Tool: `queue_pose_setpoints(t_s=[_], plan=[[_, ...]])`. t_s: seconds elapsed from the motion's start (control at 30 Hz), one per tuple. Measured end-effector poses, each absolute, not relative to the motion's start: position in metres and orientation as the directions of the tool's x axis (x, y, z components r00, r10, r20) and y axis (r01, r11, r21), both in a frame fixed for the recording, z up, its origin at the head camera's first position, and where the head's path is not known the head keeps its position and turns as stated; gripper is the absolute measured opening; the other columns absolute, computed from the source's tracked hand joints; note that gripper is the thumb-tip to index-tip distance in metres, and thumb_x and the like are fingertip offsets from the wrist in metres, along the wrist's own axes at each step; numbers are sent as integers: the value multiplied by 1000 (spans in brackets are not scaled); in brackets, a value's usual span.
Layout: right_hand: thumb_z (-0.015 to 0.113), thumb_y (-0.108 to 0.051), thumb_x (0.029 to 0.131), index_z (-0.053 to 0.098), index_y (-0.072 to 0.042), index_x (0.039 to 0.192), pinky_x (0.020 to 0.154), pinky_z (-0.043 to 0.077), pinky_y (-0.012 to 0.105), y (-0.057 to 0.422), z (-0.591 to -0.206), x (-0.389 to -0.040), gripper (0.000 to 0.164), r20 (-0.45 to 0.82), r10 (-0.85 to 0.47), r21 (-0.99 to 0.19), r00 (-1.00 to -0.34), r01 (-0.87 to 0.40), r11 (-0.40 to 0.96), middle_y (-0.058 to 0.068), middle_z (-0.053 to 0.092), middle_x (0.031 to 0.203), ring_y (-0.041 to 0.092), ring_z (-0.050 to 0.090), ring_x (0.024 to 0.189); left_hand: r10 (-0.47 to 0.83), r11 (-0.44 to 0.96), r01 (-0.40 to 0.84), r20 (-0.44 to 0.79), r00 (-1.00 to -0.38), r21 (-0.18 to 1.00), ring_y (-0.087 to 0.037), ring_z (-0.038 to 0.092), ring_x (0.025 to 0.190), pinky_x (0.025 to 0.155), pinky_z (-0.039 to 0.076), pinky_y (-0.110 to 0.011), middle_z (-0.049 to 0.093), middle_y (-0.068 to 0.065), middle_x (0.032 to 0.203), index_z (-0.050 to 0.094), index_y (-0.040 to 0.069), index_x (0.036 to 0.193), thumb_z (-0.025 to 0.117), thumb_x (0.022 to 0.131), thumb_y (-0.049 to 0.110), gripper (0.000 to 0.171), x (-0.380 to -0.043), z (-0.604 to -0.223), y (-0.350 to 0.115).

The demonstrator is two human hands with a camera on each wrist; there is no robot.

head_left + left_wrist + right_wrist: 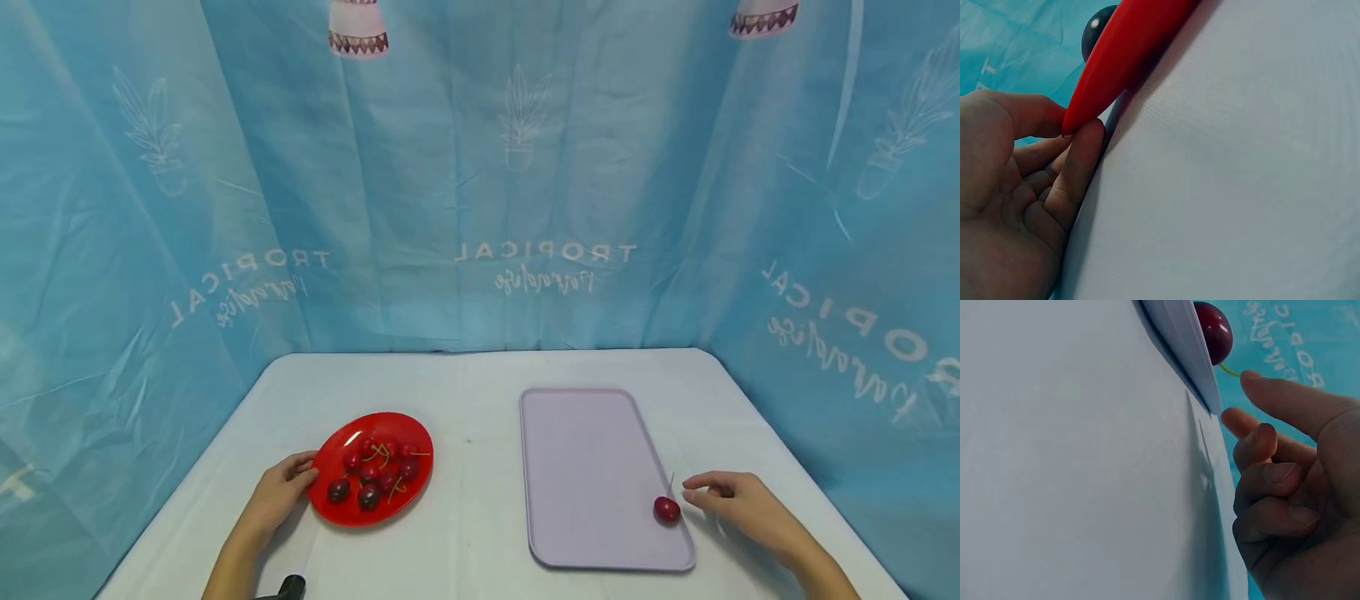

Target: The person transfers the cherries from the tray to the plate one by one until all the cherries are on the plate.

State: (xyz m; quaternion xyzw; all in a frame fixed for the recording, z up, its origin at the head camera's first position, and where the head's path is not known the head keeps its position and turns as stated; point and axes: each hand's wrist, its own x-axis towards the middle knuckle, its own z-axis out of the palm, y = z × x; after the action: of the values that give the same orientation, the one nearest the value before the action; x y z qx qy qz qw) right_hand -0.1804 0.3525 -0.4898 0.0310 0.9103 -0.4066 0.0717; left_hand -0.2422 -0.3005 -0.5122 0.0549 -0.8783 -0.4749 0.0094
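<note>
A red plate [327, 510] on the left of the table carries several dark red cherries [368, 472] with green stems. My left hand [279, 492] pinches its left rim, thumb over the edge and a fingertip beneath, as the left wrist view shows. Over on the right lies a pale lilac tray [588, 475] with one cherry [667, 510] inside its right edge, stem pointing up. Just beyond that edge is my right hand [738, 504]. Its thumb [1272, 397] and index finger stand apart close to the stem, the other fingers loosely curled, and nothing is held.
The white table [472, 533] extends between plate and tray. A blue printed curtain [487, 183] surrounds the table at the back and both sides. Beside the left forearm a small black object [292, 587] shows at the bottom edge.
</note>
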Motion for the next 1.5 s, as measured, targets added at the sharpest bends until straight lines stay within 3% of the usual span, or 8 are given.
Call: queue_pose_setpoints(t_s=[0.1,0.33,0.6,1.0,1.5], plan=[[67,-42,88,68,-7,115,62,44,31,351,-491,-186,45,-145,-13,-736,-989,99,670,5,62,90,19,50,81,-105,543,-92,-41,-994,835,-40,48,120,96,46,-49,52,-26,128,44,-4,137,51,97,21,48,-242,-513,-300],[70,-38,86,68,-6,114,55,41,29,343,-487,-199,43,-73,-37,-753,-997,30,658,6,53,71,17,47,68,-107,539,-91,-39,-993,837,-38,48,120,96,46,-49,51,-24,129,43,-3,138,51,98,21,47,-243,-515,-301],[73,-33,85,70,-7,109,53,41,28,338,-490,-205,36,-39,-39,-767,-998,5,641,6,51,67,17,47,63,-108,538,-88,-35,-994,838,-38,48,120,96,46,-48,51,-24,130,43,-3,138,51,98,21,47,-243,-514,-301],[72,-32,86,72,-5,106,68,49,27,328,-489,-207,33,-40,-77,-816,-996,-12,578,5,69,95,19,56,85,-113,539,-88,-32,-993,838,-37,48,120,98,44,-50,52,-24,129,44,-3,138,50,98,21,47,-242,-514,-301],[71,-38,85,75,-8,99,73,50,31,321,-475,-206,33,-9,-57,-782,-998,-28,623,3,70,93,19,58,87,-116,528,-91,-35,-993,844,-37,51,117,94,48,-46,53,-23,127,45,-3,137,52,97,21,48,-240,-512,-300]])
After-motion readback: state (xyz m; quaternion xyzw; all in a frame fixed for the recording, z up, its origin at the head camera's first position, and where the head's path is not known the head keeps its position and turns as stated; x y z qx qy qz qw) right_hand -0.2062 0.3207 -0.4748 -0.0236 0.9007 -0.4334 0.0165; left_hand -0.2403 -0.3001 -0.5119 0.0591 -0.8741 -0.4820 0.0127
